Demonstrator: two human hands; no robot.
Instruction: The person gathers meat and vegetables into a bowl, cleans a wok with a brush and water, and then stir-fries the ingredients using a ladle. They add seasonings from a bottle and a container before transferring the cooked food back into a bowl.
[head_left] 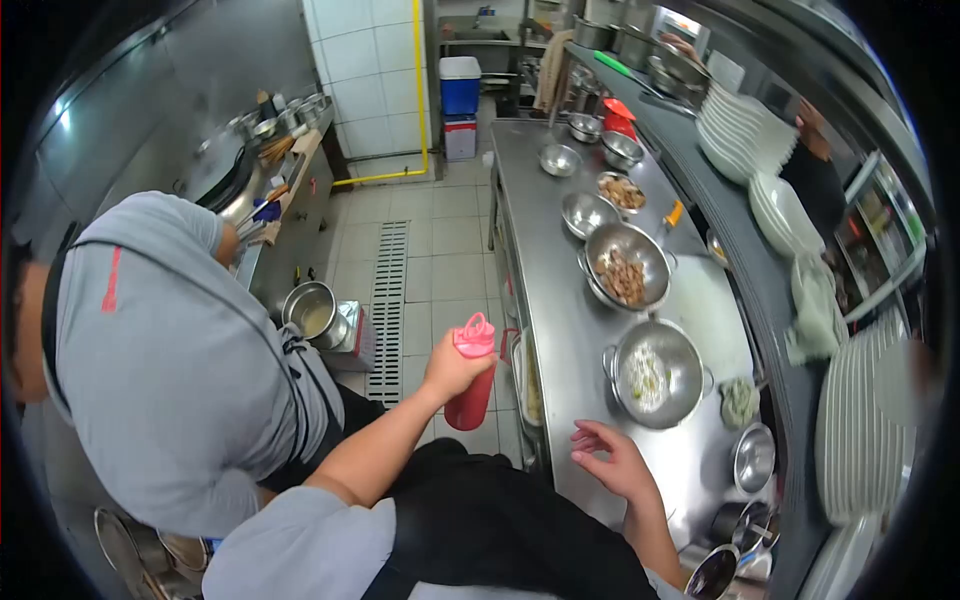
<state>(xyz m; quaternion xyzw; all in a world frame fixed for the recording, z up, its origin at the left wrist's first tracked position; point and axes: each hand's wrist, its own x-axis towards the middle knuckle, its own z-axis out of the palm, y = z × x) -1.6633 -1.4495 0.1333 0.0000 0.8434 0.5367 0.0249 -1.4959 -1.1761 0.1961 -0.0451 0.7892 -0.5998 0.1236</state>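
My left hand [455, 369] is wrapped round the upper part of a red water bottle [469, 405] with a pink lid and carry loop, held upright over the aisle floor. My right hand [612, 462] is empty, its fingers apart, at the near edge of the steel counter [540, 300]. The nearest thing to it is a two-handled metal bowl [687, 368] with white stuff and a few yellow-green bits at the bottom. Behind that bowl stands a colander-like metal bowl [655, 250] with pieces of browned meat [622, 279].
A co-worker in a grey shirt [170, 350] stands close on my left at the stove side. A metal pot [311, 309] sits low beside them. Stacked white plates [860, 420] line the right shelf. Small metal bowls [560, 160] and an orange-handled tool [674, 213] lie on the counter.
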